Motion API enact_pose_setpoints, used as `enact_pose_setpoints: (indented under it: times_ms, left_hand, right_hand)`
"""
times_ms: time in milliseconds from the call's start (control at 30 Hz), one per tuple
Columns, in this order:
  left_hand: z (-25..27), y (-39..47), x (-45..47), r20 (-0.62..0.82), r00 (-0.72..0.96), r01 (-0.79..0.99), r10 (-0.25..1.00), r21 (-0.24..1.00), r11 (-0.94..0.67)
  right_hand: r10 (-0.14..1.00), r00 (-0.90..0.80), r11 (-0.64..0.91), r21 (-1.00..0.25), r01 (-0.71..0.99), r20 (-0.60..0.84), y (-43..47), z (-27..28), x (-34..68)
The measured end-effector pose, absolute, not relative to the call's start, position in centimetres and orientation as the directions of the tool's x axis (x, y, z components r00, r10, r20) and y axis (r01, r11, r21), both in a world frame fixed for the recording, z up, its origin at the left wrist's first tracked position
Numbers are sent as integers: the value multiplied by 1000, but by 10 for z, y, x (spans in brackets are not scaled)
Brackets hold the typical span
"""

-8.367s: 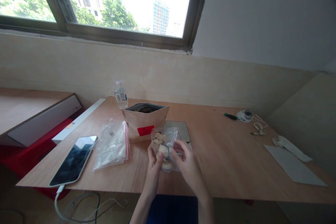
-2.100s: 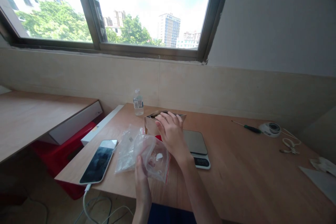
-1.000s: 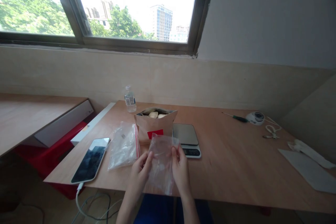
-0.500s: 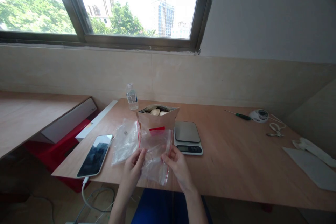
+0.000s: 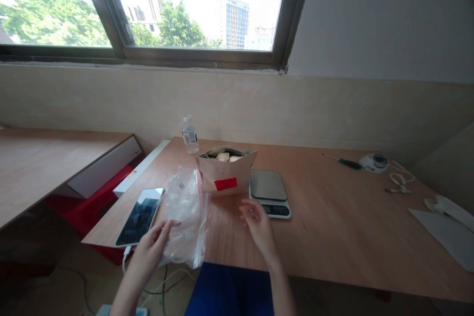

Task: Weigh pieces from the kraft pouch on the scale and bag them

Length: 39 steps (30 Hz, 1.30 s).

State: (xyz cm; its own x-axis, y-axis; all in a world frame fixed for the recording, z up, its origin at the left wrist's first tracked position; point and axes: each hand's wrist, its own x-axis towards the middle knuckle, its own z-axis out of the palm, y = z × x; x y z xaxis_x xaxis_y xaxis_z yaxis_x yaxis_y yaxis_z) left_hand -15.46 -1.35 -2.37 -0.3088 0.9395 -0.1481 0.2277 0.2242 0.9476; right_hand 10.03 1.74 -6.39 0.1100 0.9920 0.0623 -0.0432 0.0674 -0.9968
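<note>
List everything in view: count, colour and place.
Tables: two, brown, ahead and left
Pouch: one, tan, red label, centre
Pale pieces: at least two, cream, inside pouch
Clear bags: two or more, red-striped, left
Scale: one, white, grey, beside pouch
Phone: one, black, left
Bottle: one, clear, back left
Screwdriver: one, green-handled, far right
Domed device: one, white, beside screwdriver
Cables: several, white, dark, right and floor
Sheet: one, pale, right edge
Crumpled item: one, white, by sheet
White panels: two, white, between tables
Red object: one, red, beneath panels
Window: one, dark-framed, top left
Clothing: blue, bottom centre
Left grip: one, on clear bags
Right grip: one, near scale
</note>
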Motion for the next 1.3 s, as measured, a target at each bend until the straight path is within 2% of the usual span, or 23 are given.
enact_pose_setpoints:
  times_ms: [133, 233, 333, 433, 500, 567, 633, 733, 867, 933, 1167, 1233, 1300]
  left_hand:
    - [-32, -10, -183, -178, -442, 252, 879, 916, 312]
    - [-42, 9, -186, -99, -513, 369, 853, 872, 322]
    - [-47, 34, -173, -7, -605, 496, 797, 780, 383]
    - [-42, 45, -151, 78, -662, 546, 746, 731, 408]
    - [-36, 43, -135, 206, -694, 611, 690, 675, 413]
    - [-32, 37, -121, 339, -664, 687, 667, 628, 365]
    - [-34, 31, -110, 412, -576, 757, 706, 595, 270]
    - [-49, 32, -102, 415, -427, 834, 803, 524, 172]
    - [-82, 50, -95, 284, -364, 867, 887, 450, 212]
    - [-93, 65, -93, 274, -353, 876, 895, 433, 213]
    - [-91, 102, -96, 269, -410, 780, 871, 598, 183]
    - [-88, 97, -93, 339, -372, 775, 864, 625, 88]
    - [-86, 92, -87, 437, -263, 741, 860, 662, -110]
  right_hand:
    - [895, 340, 164, -921, 353, 290, 24, -83, 141]
    - [820, 415, 108, -818, 565, 395, 23, -96, 166]
    - [785, 417, 59, -724, 687, 459, 19, -104, 182]
    - [788, 408, 38, -697, 716, 462, 16, -110, 189]
    - [799, 403, 21, -691, 723, 446, 15, -113, 191]
    - [810, 386, 21, -679, 734, 442, 14, -116, 192]
    - [811, 371, 26, -661, 750, 452, 15, -118, 192]
    - [804, 359, 18, -622, 783, 475, 16, -120, 190]
    - [806, 344, 4, -587, 810, 482, 16, -121, 188]
    - [817, 341, -2, -588, 809, 466, 15, -122, 187]
    - [811, 330, 23, -590, 807, 483, 13, -122, 187]
    - [810, 330, 22, -588, 808, 484, 14, -122, 188]
    - [812, 330, 20, -588, 809, 482, 13, -122, 188]
